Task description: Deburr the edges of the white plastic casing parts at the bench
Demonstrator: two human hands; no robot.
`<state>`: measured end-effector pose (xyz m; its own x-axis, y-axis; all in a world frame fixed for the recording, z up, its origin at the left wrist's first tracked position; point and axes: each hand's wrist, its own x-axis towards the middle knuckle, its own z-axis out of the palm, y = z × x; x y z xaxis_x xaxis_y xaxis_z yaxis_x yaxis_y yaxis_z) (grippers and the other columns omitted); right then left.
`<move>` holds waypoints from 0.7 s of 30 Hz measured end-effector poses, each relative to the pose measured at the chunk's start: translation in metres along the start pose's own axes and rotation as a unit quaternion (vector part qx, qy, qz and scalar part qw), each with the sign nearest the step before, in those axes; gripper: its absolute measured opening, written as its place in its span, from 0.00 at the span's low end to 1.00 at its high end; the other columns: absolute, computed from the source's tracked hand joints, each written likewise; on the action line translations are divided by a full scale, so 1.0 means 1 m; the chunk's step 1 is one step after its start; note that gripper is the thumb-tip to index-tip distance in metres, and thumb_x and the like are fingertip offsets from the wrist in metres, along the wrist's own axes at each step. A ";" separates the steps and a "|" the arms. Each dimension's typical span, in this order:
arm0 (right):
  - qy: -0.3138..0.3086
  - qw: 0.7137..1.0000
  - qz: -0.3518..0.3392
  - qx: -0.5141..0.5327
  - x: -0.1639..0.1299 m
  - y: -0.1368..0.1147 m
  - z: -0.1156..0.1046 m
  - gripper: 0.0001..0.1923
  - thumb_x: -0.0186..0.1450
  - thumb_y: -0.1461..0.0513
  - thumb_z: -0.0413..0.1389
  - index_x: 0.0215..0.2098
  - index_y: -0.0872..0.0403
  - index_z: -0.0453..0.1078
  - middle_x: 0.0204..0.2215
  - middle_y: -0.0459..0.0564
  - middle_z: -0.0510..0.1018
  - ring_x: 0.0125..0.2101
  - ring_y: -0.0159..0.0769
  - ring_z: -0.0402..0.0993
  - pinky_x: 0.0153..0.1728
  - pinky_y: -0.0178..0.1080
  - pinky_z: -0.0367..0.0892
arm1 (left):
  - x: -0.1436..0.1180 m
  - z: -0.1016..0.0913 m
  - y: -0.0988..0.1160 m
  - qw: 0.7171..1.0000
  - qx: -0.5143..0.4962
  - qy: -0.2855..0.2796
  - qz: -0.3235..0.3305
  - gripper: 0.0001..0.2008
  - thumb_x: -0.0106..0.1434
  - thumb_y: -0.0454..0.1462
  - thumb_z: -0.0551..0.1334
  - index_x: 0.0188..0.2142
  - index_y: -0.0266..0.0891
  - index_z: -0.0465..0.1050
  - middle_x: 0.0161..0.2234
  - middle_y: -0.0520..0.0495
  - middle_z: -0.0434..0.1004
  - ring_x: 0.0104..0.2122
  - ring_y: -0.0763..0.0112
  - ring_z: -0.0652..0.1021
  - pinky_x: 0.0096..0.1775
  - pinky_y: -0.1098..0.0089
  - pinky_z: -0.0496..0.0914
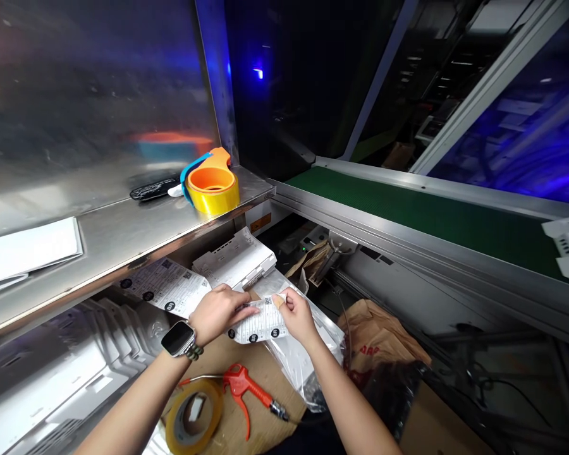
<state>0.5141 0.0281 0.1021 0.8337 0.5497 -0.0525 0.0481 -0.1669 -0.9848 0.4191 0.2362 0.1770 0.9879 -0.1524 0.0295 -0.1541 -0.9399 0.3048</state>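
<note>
Printed leaflet (258, 323) is pinched at both ends by left hand (220, 311) & right hand (298, 314), near centre over clear bag (298, 354); prob. insertion step, bag mouth needs opening.

printed leaflet (260, 323) | white, black marks | slightly curled, held above the cardboard

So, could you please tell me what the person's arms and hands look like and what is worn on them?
Both forearms are bare, with no sleeves or gloves in view. The left hand has a smartwatch at the wrist, with a dark rectangular face and a dark woven band. The right hand and its wrist carry nothing.
</note>
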 end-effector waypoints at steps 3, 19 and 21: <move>0.009 1.000 0.003 0.009 0.001 0.002 0.002 0.21 0.67 0.44 0.56 0.29 0.50 0.62 0.20 0.39 0.63 0.21 0.29 0.59 0.23 0.33 0.55 | 0.000 0.003 0.002 1.000 0.027 0.010 0.007 0.24 0.74 0.55 0.49 0.33 0.43 0.70 0.27 0.49 0.80 0.30 0.59 0.81 0.39 0.61 0.68; 0.007 0.998 0.029 0.056 -0.002 0.006 -0.001 0.22 0.66 0.43 0.58 0.36 0.53 0.72 0.30 0.47 0.79 0.31 0.36 0.75 0.31 0.36 0.68 | 0.007 0.009 0.004 0.995 0.063 0.071 0.028 0.21 0.75 0.52 0.52 0.32 0.44 0.69 0.26 0.51 0.79 0.28 0.63 0.80 0.33 0.64 0.64; 0.002 0.998 0.023 0.050 -0.004 0.005 -0.001 0.21 0.65 0.44 0.59 0.32 0.52 0.70 0.27 0.44 0.76 0.29 0.35 0.73 0.31 0.35 0.66 | 0.006 0.009 0.003 0.995 0.061 0.075 0.027 0.20 0.75 0.52 0.53 0.33 0.44 0.70 0.27 0.51 0.79 0.27 0.64 0.79 0.32 0.64 0.65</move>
<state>0.5113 0.0239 0.0976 0.8357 0.5403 -0.0986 -0.0464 -0.1094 -0.9929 0.4247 0.2294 0.1699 0.9684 -0.1654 0.1869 -0.1994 -0.9631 0.1807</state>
